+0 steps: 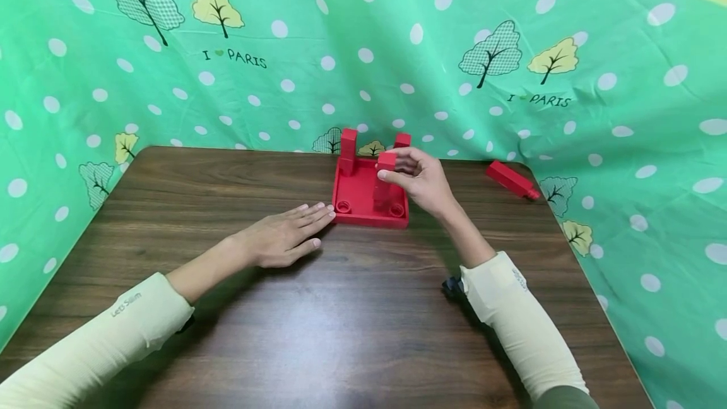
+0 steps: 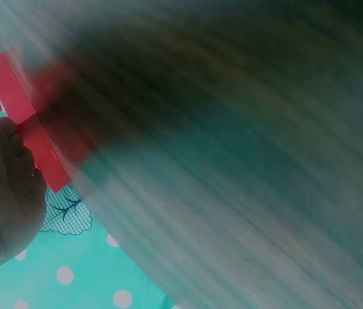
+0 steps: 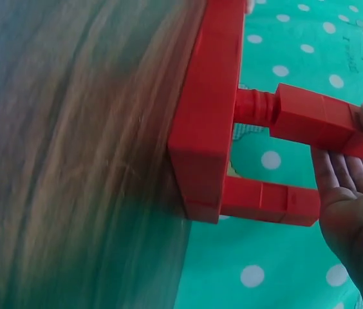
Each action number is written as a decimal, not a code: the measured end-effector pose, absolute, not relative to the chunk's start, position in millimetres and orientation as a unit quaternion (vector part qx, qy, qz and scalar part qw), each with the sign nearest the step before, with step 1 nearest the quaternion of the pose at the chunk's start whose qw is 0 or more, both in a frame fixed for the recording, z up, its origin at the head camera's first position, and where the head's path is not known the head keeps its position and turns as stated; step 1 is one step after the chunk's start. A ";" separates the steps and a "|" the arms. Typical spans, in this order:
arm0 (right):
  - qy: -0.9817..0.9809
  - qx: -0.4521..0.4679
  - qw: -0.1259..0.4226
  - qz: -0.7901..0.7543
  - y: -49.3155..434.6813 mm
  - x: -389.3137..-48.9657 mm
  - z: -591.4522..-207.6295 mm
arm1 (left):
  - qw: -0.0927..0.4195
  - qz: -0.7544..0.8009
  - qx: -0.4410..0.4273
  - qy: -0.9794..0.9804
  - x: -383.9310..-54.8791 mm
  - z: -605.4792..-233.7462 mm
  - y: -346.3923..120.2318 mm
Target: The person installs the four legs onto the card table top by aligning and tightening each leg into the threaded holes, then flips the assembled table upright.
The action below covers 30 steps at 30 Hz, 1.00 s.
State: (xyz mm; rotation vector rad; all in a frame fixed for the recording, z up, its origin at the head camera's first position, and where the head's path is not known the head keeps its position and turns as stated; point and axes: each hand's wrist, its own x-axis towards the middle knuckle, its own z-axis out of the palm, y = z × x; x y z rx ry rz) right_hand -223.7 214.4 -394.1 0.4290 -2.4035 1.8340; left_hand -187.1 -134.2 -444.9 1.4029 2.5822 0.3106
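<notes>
I take the square red base point(image 1: 369, 221) as my clock's centre; it lies toward the table's point(image 1: 318, 346) twelve o'clock edge. My right hand point(image 1: 425, 182), at two o'clock, pinches the upper end of a red post point(image 1: 387, 161) between thumb and fingers. From the right wrist I see the post's threaded end pointing at the base, but the rim hides its tip, so I cannot tell whether it touches a socket. My left hand point(image 1: 284, 237), well apart from the right, lies palm down at eight o'clock, fingers straight, fingertips at the base's corner. Two posts stand on the base, at eleven point(image 1: 348, 151) and one o'clock. Another threaded post point(image 1: 507, 178) lies well off at three.
</notes>
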 end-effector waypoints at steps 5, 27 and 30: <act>-0.790 0.142 0.047 0.595 205.5 -222.6 -396.3 | 0.092 0.103 0.476 0.868 -185.3 -445.2 -130.4; -0.770 0.182 0.029 0.611 161.5 -222.0 -405.1 | 0.091 0.114 0.474 0.868 -185.0 -446.0 -132.2; -0.769 0.188 0.027 0.610 158.6 -221.6 -404.5 | 0.090 0.114 0.473 0.869 -185.0 -446.1 -132.5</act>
